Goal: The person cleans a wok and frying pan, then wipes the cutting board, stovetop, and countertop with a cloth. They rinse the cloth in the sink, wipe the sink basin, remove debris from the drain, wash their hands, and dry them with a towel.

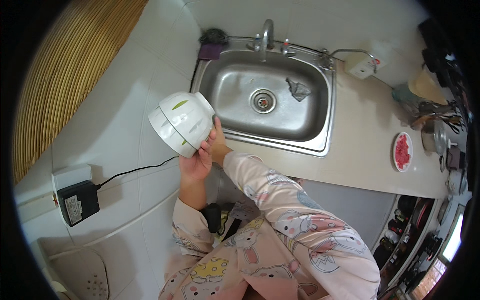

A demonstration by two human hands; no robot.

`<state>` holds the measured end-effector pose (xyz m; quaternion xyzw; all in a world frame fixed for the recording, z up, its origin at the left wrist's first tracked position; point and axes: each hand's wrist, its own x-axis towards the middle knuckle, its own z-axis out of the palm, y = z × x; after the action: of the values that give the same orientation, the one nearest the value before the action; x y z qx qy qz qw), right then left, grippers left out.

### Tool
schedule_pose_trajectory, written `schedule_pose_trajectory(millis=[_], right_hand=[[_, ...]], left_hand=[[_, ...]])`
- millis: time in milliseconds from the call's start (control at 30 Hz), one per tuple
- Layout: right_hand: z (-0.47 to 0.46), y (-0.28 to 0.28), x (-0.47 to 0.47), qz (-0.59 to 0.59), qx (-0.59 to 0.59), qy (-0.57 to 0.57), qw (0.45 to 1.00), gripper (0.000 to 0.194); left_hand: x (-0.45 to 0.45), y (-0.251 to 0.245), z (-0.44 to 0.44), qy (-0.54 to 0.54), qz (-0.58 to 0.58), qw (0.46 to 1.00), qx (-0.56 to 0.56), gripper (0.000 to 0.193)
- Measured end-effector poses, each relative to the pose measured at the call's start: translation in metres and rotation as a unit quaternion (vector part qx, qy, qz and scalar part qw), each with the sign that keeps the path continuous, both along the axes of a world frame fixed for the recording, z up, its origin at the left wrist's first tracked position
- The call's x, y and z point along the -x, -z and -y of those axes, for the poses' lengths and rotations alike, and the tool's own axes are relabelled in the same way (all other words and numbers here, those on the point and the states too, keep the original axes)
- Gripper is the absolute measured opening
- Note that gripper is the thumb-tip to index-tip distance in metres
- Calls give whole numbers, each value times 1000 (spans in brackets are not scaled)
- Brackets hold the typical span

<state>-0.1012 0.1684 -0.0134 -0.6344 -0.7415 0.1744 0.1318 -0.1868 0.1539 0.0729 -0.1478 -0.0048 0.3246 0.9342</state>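
Two white ceramic bowls (183, 120), nested and marked with green and grey leaf shapes, are tilted on their side left of the sink's near-left corner. Their foot faces the sink, and their rims point down and left. My left hand (197, 161) grips the bowls from below, fingers curled up along the near side. Close beside it, my right hand (219, 140) is against the bowls near the foot, partly hidden behind the left fingers. The stainless steel sink (232, 90) lies just beyond, with a crumpled grey scrap (298, 90) inside, right of the drain strainer (263, 101).
A curved faucet (267, 33) rises behind the sink. On the counter (360, 150) stand a white plate (396, 165) of red chopped food, a plastic jug (365, 62) and a lidded pot (433, 137). A black power adapter (80, 202) trails its cord along the left wall.
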Motion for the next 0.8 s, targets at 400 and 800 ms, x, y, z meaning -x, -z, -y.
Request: schedule_pose_trajectory(millis=[400, 800], right_hand=[[172, -7, -235, 89, 92, 146, 981, 44], [164, -99, -326, -314, 52, 317, 893, 74]], left_hand=[[-103, 28, 15, 64, -60, 996, -3, 46], [-223, 16, 54, 46, -497, 844, -197, 45]])
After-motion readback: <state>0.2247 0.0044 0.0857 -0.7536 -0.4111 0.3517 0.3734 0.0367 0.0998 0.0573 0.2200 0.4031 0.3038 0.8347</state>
